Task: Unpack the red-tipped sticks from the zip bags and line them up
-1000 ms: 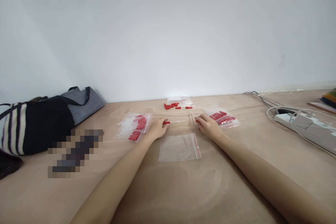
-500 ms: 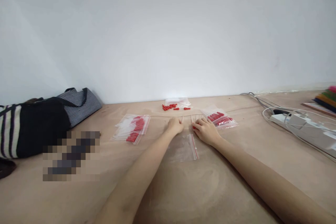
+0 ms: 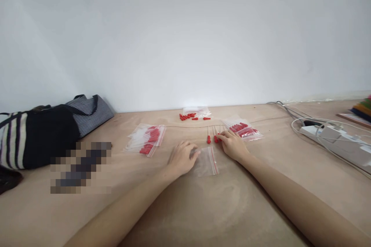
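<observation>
My left hand (image 3: 183, 158) is open, thumb and fingers apart, its thumb over the left end of an empty clear zip bag (image 3: 206, 162) with a red seal line. My right hand (image 3: 232, 144) has its bent fingertips down on the red bulbs of several thin droppers lying side by side. One dropper (image 3: 208, 139) with a clear tube and red bulb lies apart at the left of that row. To the right is a zip bag of red-bulbed droppers (image 3: 246, 131). Another stack of filled zip bags (image 3: 150, 141) lies to the left.
Several loose red bulbs (image 3: 187, 116) lie near the wall beside clear plastic bags (image 3: 197, 111). A black and striped cloth bag (image 3: 52, 135) stands at the left, near a blurred-out dark item (image 3: 82, 168). A white power strip (image 3: 336, 139) with cables lies at the right.
My left hand has drawn back from the droppers toward me and opened beside the empty zip bag. My right hand has shifted slightly right, uncovering dropper bulbs.
</observation>
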`<state>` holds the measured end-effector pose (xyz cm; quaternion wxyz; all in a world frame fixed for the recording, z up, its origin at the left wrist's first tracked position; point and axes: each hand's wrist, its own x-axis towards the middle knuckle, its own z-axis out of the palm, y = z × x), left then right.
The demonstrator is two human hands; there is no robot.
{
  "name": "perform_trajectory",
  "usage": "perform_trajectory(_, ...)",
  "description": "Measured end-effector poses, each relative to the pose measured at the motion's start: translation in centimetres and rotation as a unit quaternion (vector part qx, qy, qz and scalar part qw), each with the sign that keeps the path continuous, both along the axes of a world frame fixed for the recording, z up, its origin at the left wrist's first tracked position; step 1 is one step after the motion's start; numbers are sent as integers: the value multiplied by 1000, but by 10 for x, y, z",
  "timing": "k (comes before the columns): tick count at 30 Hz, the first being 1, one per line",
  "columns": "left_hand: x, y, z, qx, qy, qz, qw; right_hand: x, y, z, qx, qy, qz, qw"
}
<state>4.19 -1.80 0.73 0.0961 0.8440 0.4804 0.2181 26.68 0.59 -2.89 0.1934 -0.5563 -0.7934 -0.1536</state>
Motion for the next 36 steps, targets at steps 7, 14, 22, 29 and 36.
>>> perform_trajectory(7,-49,-14,-13,18,70,-49,996,-4,-4,3,39,0,24,999)
perform_trajectory(14,-76,21,-4,115,160,58,979,-6,-2,1,41,-16,17,999)
perform_trajectory(22,-105,35,-3,202,158,162,953,-16,-12,6,74,27,20,997)
perform_trajectory(29,-116,42,10,247,22,203,947,-22,-17,6,105,56,56,991)
perform_trajectory(36,-71,-12,16,262,102,0,960,-43,-38,4,56,62,182,980)
